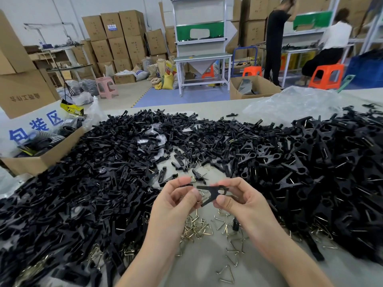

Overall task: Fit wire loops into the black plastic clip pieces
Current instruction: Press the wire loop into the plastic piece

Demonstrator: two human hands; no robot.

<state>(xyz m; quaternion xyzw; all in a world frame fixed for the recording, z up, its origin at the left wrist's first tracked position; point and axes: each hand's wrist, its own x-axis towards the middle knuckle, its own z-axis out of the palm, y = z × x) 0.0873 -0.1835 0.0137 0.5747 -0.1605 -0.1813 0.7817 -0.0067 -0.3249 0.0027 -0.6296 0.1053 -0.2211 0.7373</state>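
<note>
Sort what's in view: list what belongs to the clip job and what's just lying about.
Job: left hand, pinching a wire loop; right hand, holding a black clip piece; loose wire loops; heaps of clip pieces.
Lying about: cardboard box; clear plastic bag; pink stool; orange stools.

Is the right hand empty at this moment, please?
No, the right hand pinches a black clip piece between its thumb and fingers.
</note>
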